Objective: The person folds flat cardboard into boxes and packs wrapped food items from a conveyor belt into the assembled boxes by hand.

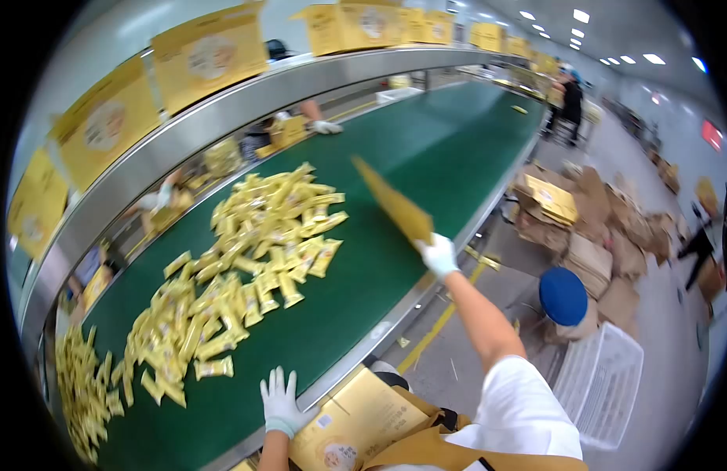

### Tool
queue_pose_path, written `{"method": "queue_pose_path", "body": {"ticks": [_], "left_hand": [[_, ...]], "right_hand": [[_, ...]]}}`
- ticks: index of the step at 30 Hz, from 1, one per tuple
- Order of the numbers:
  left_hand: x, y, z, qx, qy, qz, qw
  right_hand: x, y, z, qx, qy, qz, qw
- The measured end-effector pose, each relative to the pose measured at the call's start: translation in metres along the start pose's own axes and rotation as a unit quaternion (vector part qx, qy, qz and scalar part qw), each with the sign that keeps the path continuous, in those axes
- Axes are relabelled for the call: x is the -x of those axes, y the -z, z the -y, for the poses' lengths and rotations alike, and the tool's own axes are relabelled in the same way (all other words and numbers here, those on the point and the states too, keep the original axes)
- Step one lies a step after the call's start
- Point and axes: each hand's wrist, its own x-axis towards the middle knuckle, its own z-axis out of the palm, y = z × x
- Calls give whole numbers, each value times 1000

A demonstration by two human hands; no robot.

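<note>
My right hand (439, 256), in a white glove, is closed on the lower end of a flat yellow cardboard piece (392, 201), which stands tilted over the green conveyor belt (316, 337) and is slightly blurred. To its left lies a large heap of small yellow wrapped packets (253, 224), spreading down the belt. My left hand (282, 403), gloved too, has its fingers spread near the belt's metal edge and holds nothing. Just beside it, a yellow printed box (363, 420) is close against my body.
Yellow cartons (210, 59) line a shelf above the far side, where other people's gloved hands (326, 126) reach in. Behind my right arm are a blue stool (563, 296), a white plastic crate (600, 385) and brown sacks (591, 267). A person (571, 102) stands farther along.
</note>
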Motion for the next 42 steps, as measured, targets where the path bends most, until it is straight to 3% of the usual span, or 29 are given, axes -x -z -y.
{"method": "queue_pose_path", "body": {"ticks": [1,5,9,13,17,19,23,32,36,42], "left_hand": [[-4,3,6,-7,-5,3,1000],[-6,7,4,6,-7,15,1000],[-3,8,0,16,-2,29,999],[-6,3,1,53,2,23,998],[-6,12,-2,33,-10,41,999],[-7,13,0,23,-8,59,998],[-8,15,-2,16,-6,66,998],[-9,18,-1,31,-11,68,997],[-8,18,-2,48,-15,60,997],[-8,20,-5,17,-7,21,1000]], "right_hand": [[-12,-24,-2,77,82,-14,994],[-34,-74,39,74,80,151,982],[-40,-135,60,20,50,219,974],[-44,-145,77,-18,21,292,956],[-29,-131,79,-59,80,362,927],[-29,-121,76,-47,76,381,920],[-42,-130,60,-172,16,325,930],[-50,-236,107,-175,-42,348,920],[-26,-217,105,-203,-40,413,887],[21,-231,125,-226,41,467,854]]}}
